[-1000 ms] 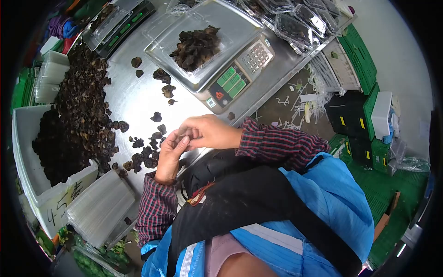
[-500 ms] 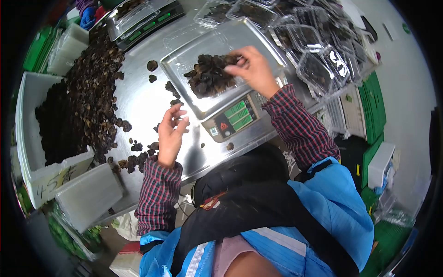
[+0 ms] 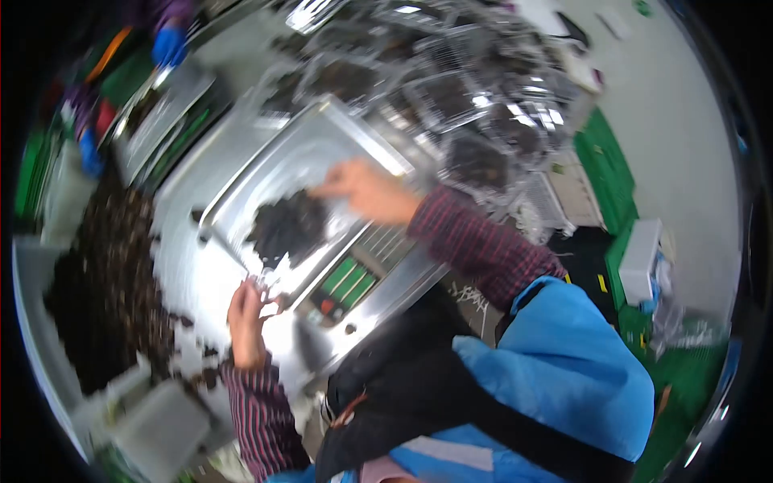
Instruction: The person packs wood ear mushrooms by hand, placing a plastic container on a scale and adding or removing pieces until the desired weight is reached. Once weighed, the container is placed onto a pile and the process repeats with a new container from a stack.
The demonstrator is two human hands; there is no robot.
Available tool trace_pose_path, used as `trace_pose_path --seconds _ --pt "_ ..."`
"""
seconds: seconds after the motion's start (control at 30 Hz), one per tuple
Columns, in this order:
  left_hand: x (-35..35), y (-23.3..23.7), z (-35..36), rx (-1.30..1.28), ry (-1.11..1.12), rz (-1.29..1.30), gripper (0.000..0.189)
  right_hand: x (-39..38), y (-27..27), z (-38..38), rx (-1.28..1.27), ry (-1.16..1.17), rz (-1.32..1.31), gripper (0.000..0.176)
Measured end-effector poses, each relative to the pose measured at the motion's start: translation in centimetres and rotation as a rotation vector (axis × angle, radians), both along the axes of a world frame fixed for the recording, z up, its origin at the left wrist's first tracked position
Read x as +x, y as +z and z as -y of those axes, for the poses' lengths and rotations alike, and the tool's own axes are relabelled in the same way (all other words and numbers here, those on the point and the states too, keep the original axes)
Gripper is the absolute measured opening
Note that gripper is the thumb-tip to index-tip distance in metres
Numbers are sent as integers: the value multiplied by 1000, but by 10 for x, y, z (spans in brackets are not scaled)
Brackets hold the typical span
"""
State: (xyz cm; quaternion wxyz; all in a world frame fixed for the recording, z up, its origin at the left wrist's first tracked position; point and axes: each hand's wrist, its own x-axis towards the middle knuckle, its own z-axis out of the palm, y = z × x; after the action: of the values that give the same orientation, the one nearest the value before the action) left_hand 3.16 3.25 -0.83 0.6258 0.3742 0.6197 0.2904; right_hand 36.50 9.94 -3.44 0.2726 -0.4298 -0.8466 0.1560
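Note:
A heap of dark, wood-ear-like mushroom pieces (image 3: 290, 229) lies in a clear plastic container on the metal tray (image 3: 366, 133) of a scale. My right hand (image 3: 374, 193) reaches over the tray from the right, fingertips at the heap's upper right edge. Motion smears its fingers, and I cannot tell whether they hold a piece. At the tray's near left corner is my left hand (image 3: 248, 322), fingers bent and apart, with a small dark spot beside them. The scale's green display (image 3: 348, 282) faces me below the tray.
Loose mushroom pieces (image 3: 121, 266) spread across the left of the metal table, by a white foam box (image 3: 68, 402). Filled clear containers (image 3: 451, 101) are stacked at the far right. Another scale (image 3: 173, 121) stands far left, near another person's blue-gloved hands (image 3: 169, 47).
The view has swung, shifting the tray and heap left and down in the picture. My right hand stays over the heap, with its fingers now at the heap's edge. Another person's gloved hands come into view.

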Motion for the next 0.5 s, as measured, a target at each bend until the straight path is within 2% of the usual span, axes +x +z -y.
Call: trace_pose_path --seconds 0.03,0.07,0.1,0.13,0.2,0.3,0.37,0.4,0.43,0.5 --pt "-3 -7 -1 32 -25 31 37 -4 14 23 -258 -60 -35 65" --pt "-6 -11 0 56 -36 49 39 -9 32 35 -647 -83 -175 69" --pt "3 -3 -3 23 -23 40 36 -8 40 36 -756 -32 -196 73" --pt "11 6 -4 0 2 29 34 -8 26 36 -823 -16 -407 75" --pt "2 -11 -6 24 -9 30 34 -9 29 31 -1013 -33 -598 76" --pt "22 2 -9 80 -66 13 33 -7 20 34 -1008 -129 -756 72" --pt "41 16 -15 80 -87 4 34 3 15 32 -1052 -302 -835 66" --pt "65 35 -18 93 -100 12 34 19 14 35 -1049 -293 -1025 61" --pt "88 47 -23 105 -111 22 35 40 26 43 -1005 -305 -1072 57" --pt "128 52 -39 158 -185 74 41 84 34 49 -915 -386 -1340 51"
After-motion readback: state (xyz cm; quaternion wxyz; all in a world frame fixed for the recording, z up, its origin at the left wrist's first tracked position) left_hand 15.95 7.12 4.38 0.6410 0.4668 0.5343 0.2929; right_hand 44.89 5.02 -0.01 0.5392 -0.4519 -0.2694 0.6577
